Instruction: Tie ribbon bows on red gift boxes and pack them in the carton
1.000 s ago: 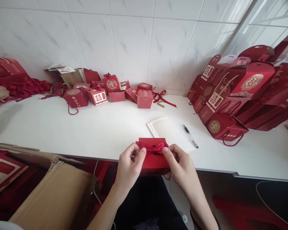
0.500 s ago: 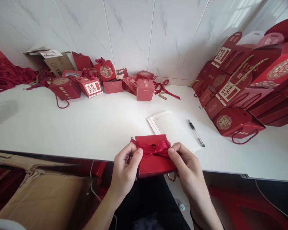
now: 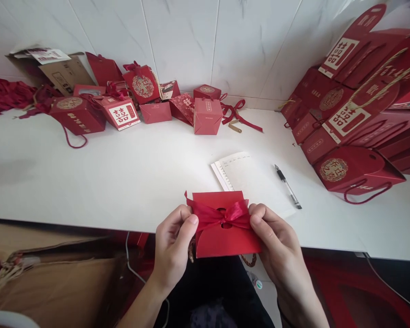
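Observation:
A small red gift box [image 3: 225, 243] sits between my hands at the front edge of the table, above my lap. Across its top runs a dark red satin ribbon [image 3: 237, 212], tied in a bow over a round hole. My left hand [image 3: 176, 241] pinches the ribbon's left side between thumb and fingers. On the other side my right hand [image 3: 276, 237] pinches the bow's right side in the same way. A piece of twisted brown cord [image 3: 249, 260] shows below the box. The fingers under the box are partly hidden.
Behind the box lies an open spiral notebook [image 3: 249, 177] with a black pen [image 3: 287, 186] to its right. Red gift boxes [image 3: 207, 118] line the wall, and more boxes [image 3: 355, 168] are stacked at right. A cardboard box [image 3: 54, 282] stands below the table at left.
My hands have drawn slightly apart, and the bow looks spread wider and flatter. The box top has tilted more toward me. The view has shifted a little closer to the table.

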`<state>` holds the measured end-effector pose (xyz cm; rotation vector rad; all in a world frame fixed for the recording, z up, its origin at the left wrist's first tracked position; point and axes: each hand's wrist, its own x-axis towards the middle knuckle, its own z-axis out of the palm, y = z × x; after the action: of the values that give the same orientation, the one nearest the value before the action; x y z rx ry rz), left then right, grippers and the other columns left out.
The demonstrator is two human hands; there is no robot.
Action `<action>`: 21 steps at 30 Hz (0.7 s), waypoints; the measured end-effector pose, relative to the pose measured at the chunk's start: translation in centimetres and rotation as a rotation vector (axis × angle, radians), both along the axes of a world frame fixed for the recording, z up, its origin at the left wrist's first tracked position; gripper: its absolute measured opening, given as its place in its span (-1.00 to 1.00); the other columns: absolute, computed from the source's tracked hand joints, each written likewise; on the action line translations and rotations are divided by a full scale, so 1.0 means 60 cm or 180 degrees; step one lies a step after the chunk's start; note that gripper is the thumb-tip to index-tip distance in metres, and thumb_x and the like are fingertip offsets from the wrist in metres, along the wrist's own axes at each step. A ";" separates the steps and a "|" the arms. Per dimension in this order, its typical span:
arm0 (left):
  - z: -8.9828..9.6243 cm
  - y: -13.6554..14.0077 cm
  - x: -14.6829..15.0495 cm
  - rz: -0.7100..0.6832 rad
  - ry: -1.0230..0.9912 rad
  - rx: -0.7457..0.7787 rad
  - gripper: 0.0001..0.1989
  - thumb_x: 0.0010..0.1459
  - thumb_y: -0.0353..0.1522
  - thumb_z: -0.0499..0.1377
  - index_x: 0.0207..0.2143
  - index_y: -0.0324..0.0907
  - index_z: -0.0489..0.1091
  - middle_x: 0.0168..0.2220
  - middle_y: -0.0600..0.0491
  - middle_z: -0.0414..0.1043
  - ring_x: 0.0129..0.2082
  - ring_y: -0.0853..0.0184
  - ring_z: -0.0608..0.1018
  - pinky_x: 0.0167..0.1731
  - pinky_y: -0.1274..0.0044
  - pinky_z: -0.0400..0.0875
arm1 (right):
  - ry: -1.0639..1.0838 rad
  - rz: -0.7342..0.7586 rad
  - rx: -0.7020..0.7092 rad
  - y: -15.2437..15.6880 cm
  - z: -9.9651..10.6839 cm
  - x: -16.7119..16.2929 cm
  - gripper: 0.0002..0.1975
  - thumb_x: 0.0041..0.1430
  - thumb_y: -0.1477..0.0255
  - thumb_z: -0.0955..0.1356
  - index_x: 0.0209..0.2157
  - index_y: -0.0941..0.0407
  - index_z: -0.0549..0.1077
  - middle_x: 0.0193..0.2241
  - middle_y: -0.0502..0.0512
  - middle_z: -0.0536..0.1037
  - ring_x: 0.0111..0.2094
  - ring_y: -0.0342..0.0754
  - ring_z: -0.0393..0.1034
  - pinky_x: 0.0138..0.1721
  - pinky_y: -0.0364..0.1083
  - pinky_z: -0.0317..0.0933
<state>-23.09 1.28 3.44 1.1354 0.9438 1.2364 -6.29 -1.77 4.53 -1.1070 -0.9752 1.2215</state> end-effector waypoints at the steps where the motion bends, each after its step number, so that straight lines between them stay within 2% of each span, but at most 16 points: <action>1: -0.002 -0.001 0.001 0.0040 -0.0054 -0.0016 -0.65 0.18 -0.29 0.07 -0.61 -0.17 0.05 -0.63 0.15 -0.01 -0.62 0.45 0.11 -0.62 0.56 0.05 | 0.0027 -0.0034 0.0037 0.002 -0.001 0.001 -0.71 0.26 0.30 0.30 -0.49 0.13 0.21 -0.49 -0.01 0.18 -0.48 -0.14 0.07 -0.46 -0.19 0.06; 5: -0.010 -0.002 0.005 0.0424 -0.0296 -0.0145 -0.65 0.18 -0.28 0.04 -0.61 -0.16 0.02 -0.65 0.16 0.01 -0.65 0.45 0.11 -0.66 0.56 0.02 | 0.0242 -0.0234 0.0270 0.008 -0.002 0.004 -0.69 0.26 0.29 0.28 -0.50 0.11 0.15 -0.56 -0.03 0.15 -0.52 -0.14 0.09 -0.50 -0.18 0.07; 7: -0.011 -0.001 0.006 0.0481 -0.0249 -0.0132 -0.65 0.19 -0.28 0.04 -0.61 -0.16 0.02 -0.65 0.15 0.01 -0.65 0.45 0.11 -0.66 0.56 0.02 | 0.0003 -0.0243 0.0159 0.005 0.000 0.007 -0.68 0.27 0.25 0.27 -0.49 0.11 0.17 -0.57 -0.03 0.16 -0.54 -0.15 0.08 -0.54 -0.19 0.04; 10: -0.006 -0.003 0.007 0.0456 0.0057 0.0144 -0.65 0.18 -0.30 0.06 -0.61 -0.17 0.02 -0.64 0.16 -0.01 -0.63 0.45 0.11 -0.62 0.55 0.04 | -0.0552 -0.0107 -0.0036 -0.008 0.009 0.009 -0.59 0.24 0.07 0.23 -0.47 0.11 0.21 -0.57 -0.01 0.19 -0.56 -0.13 0.06 -0.57 -0.18 0.00; 13: 0.005 -0.006 0.007 0.0466 0.0387 0.0353 -0.64 0.17 -0.31 0.08 -0.61 -0.17 0.02 -0.63 0.17 -0.05 -0.62 0.46 0.07 -0.62 0.56 0.01 | -0.0886 -0.0037 -0.0020 -0.019 0.026 0.007 -0.44 0.17 -0.12 0.13 -0.49 0.11 0.21 -0.57 0.01 0.20 -0.56 -0.11 0.06 -0.57 -0.15 0.00; 15: 0.012 -0.008 0.007 0.0462 0.0595 0.0318 -0.64 0.17 -0.30 0.09 -0.61 -0.17 0.02 -0.63 0.16 -0.05 -0.62 0.46 0.06 -0.64 0.56 -0.01 | -0.1247 -0.0168 -0.0128 -0.021 0.038 0.003 -0.47 0.17 -0.08 0.19 -0.53 0.11 0.20 -0.59 -0.01 0.17 -0.56 -0.11 0.05 -0.58 -0.16 -0.04; 18: 0.016 -0.007 0.006 0.0411 0.0691 0.0234 -0.63 0.16 -0.29 0.10 -0.62 -0.17 0.02 -0.64 0.16 -0.04 -0.63 0.47 0.06 -0.65 0.56 -0.02 | -0.1619 -0.0278 -0.0216 -0.016 0.045 0.000 -0.58 0.22 0.14 0.29 -0.57 0.12 0.18 -0.61 -0.03 0.15 -0.56 -0.14 0.03 -0.58 -0.18 -0.08; 21: 0.011 -0.003 0.004 0.0244 0.0474 0.0170 -0.64 0.17 -0.28 0.09 -0.61 -0.17 0.03 -0.65 0.17 -0.04 -0.64 0.47 0.07 -0.65 0.57 -0.01 | -0.1277 -0.0116 -0.0107 -0.009 0.035 0.005 -0.61 0.25 0.22 0.28 -0.57 0.13 0.18 -0.60 -0.03 0.14 -0.56 -0.16 -0.01 -0.58 -0.19 -0.11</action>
<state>-22.85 1.09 4.09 1.2569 1.0798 1.2583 -6.02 -2.30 6.64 -1.4235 -1.2318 1.0074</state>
